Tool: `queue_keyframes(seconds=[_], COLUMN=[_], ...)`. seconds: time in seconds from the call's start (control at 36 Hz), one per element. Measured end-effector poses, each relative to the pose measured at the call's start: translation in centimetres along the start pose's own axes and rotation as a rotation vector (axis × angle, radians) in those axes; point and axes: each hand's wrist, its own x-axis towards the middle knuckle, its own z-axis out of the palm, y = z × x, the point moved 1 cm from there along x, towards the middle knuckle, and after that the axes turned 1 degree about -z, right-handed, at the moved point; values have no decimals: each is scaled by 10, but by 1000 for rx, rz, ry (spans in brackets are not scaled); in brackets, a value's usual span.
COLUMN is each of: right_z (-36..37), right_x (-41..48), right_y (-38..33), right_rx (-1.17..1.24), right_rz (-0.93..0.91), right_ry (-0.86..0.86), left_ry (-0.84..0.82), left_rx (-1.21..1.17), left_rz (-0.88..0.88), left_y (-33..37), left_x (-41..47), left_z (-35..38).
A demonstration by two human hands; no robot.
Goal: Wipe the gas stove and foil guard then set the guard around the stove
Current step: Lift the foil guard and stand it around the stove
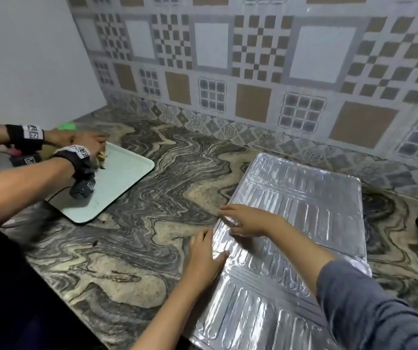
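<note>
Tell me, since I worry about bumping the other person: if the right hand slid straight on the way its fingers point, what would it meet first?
The right hand points left off the foil guard. Bare countertop comes first, then probably the pale tray where the other person's hands work, though depth is hard to judge.
</note>
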Motion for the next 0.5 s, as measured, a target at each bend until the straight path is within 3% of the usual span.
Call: queue_keyframes(seconds=[0.11, 0.5], right_z=[6, -21], right_x=[11, 37], right_y=[5, 5], right_rx=[-55, -86], right_rz=[0, -130], right_ry=[-91, -22], left_ry=[45, -31], left_rx=[-35, -87], left_rz=[-19, -212], left_y=[-1, 9], left_x=[-2, 26], left_z=[4, -5])
